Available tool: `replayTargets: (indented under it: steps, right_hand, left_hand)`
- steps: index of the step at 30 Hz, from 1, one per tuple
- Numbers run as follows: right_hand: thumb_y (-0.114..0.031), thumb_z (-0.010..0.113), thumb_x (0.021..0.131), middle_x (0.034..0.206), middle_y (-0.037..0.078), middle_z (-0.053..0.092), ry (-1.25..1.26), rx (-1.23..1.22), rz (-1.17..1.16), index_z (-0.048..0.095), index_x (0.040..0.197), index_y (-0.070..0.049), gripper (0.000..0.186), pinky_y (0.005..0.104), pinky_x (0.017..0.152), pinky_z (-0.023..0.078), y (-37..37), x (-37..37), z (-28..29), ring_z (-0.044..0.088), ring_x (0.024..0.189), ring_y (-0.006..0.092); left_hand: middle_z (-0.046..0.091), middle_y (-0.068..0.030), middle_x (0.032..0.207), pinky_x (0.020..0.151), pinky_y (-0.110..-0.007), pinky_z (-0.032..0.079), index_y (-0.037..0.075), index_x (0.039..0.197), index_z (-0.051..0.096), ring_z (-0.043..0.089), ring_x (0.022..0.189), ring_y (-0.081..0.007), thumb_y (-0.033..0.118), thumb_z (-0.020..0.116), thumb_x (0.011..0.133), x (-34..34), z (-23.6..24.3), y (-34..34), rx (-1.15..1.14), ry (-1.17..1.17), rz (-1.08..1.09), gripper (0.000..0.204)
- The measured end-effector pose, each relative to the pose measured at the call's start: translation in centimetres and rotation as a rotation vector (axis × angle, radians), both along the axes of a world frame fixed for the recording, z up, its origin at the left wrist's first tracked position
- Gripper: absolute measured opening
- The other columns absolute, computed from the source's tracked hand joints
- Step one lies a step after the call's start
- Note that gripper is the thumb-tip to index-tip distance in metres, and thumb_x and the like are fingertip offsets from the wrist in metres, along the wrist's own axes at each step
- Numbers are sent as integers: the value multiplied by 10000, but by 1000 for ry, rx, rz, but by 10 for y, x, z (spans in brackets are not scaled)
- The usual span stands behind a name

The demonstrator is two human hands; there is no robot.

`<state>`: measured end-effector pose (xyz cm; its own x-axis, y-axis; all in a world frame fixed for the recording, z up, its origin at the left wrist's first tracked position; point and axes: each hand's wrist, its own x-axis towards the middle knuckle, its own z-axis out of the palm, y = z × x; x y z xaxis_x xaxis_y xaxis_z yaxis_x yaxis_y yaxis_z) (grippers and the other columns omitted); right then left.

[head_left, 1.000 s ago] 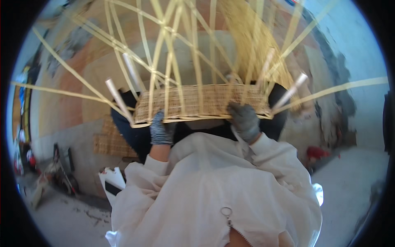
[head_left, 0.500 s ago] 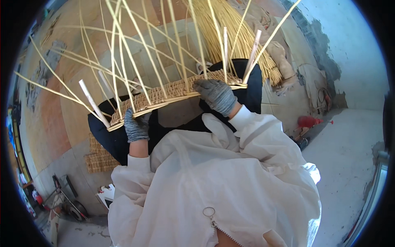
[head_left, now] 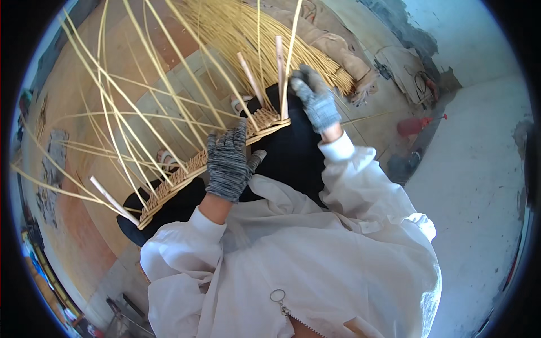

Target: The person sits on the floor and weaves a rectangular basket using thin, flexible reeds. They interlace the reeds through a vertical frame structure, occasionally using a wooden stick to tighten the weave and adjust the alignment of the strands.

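A half-woven wicker basket [head_left: 194, 163] lies tilted across my lap, rising to the right, with long pale rods standing up from it. My left hand [head_left: 228, 160], in a grey knit glove, grips its near edge about the middle, fingers over the weave and thumb on the near side. Peeled wooden stakes stand at its corners, one stake [head_left: 114, 201] at the left end and another stake [head_left: 280, 70] at the right end. My gloved right hand [head_left: 316, 101] is off the weave, close beside a tall rod [head_left: 292, 39] at the right corner. Its fingers are curved and blurred; whether they touch the rod is unclear.
A big bundle of loose wicker rods [head_left: 265, 42] lies on the tiled floor beyond the basket, next to crumpled brown cloth [head_left: 332, 48]. To the right, a red sprayer bottle [head_left: 414, 126] stands near the pale wall [head_left: 479, 169]. Dark metal gear [head_left: 125, 315] sits at lower left.
The basket has turned, its left end now lower and nearer. My left hand has moved right to its middle. My right hand has let go of the edge and risen beside the corner rod.
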<state>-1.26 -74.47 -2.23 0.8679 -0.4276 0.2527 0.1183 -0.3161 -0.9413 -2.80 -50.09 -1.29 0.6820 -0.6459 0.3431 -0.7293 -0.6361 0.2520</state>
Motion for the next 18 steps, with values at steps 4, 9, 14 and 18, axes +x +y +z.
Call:
replayTargets:
  steps: [4,9,14,18]
  right_hand:
    - [-172,638,845,872,159,657,376,439,449,562,1062,56,324,279,675,542,-9,30,30,649,745,202]
    - [-408,627,780,654,200,609,243,-230,354,644,840,49,462,349,591,490,1,56,15,600,568,274]
    - [-435,493,856,646,206,602,390,-466,293,600,809,54,503,409,598,489,13,53,16,612,613,337]
    - [-392,516,847,649,190,614,456,-454,193,585,900,-1,400,428,574,497,13,47,17,626,625,346]
  left_hand:
    - [513,-149,1227,1077,-532,161,65,1363,320,452,1183,-275,423,587,815,-2,-11,-28,145,53,176,707]
    - [533,-168,1183,1034,-524,241,26,1225,497,417,1198,-320,452,554,822,5,-1,-59,99,-192,97,589]
    - [600,-174,1018,849,-436,439,-8,1032,600,554,970,-311,434,575,809,24,-33,-81,256,29,14,496]
    - [614,-179,898,756,-427,472,-15,977,605,588,793,-320,433,605,784,20,-26,-87,283,-32,-10,488]
